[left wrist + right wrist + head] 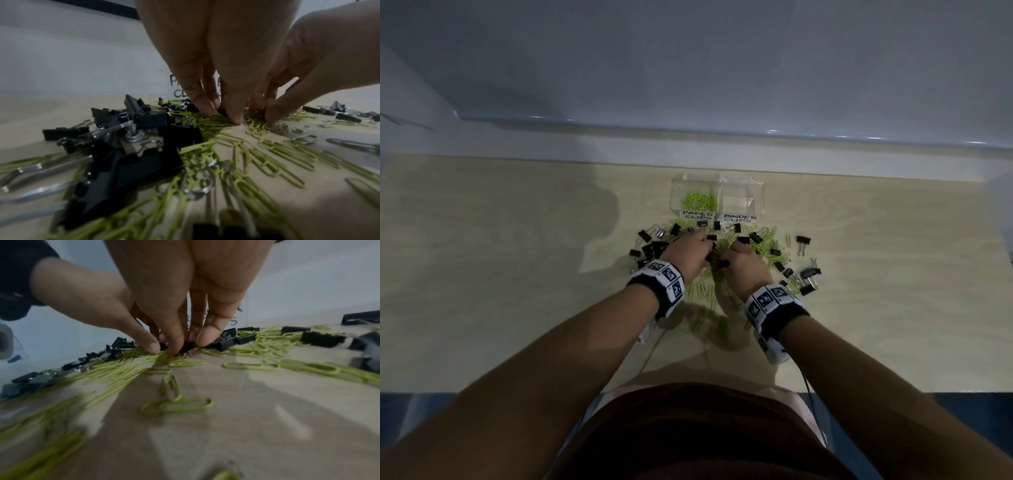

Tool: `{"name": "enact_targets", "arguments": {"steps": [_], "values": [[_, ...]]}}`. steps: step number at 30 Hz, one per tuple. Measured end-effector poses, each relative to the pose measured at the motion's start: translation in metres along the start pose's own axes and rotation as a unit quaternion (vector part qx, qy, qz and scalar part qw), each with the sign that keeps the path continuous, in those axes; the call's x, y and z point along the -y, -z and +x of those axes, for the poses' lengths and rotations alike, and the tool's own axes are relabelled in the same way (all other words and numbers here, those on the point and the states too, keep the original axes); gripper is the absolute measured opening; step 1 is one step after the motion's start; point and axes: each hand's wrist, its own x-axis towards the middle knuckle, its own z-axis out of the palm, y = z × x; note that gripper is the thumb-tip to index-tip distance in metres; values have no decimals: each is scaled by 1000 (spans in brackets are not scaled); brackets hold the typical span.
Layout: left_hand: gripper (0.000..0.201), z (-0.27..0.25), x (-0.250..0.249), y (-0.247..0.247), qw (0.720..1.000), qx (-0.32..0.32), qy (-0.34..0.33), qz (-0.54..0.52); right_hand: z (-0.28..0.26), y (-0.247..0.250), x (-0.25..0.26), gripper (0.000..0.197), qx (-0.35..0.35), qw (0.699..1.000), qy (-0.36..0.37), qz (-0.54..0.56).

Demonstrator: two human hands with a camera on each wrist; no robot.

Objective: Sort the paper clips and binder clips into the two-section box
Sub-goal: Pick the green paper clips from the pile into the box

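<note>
A clear two-section box stands at the back; its left half, labelled PAPER CLIPS, holds green paper clips, and the half labelled BINDER CLIPS looks empty. In front lies a mixed pile of green paper clips and black binder clips. Both hands are down in the pile's middle, close together. My left hand pinches a bunch of green clips with curled fingers. My right hand pinches green clips too, with a small black clip right at its fingertips.
The pile lies on a light wooden table; a grey wall ledge runs just behind the box. More binder clips are scattered to the right. My body is at the table's front edge.
</note>
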Motion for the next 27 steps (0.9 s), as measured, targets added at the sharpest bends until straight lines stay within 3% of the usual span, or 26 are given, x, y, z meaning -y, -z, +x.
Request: {"name": "enact_targets", "arguments": {"steps": [4, 11, 14, 19, 22, 24, 27], "values": [[22, -3, 7, 2, 1000, -16, 2, -25, -1, -3, -3, 21, -14, 1000, 6, 5], [15, -38, 40, 15, 980, -148, 63, -118, -20, 6, -35, 24, -64, 995, -4, 75], [21, -51, 56, 10, 985, -127, 85, -77, -32, 8, -56, 24, -88, 992, -31, 83], [36, -46, 33, 3, 996, -77, 7, -42, -32, 12, -42, 24, -71, 996, 16, 56], [48, -37, 10, -3, 999, -18, -41, -28, -22, 12, -13, 34, 2, 996, 78, 36], [56, -34, 1, -9, 999, 18, -47, -7, -17, 10, 1, 43, 60, 995, 79, 15], [68, -42, 1, -14, 998, 47, -43, 12, -14, 5, 3, 56, 89, 994, 65, -6]]}}
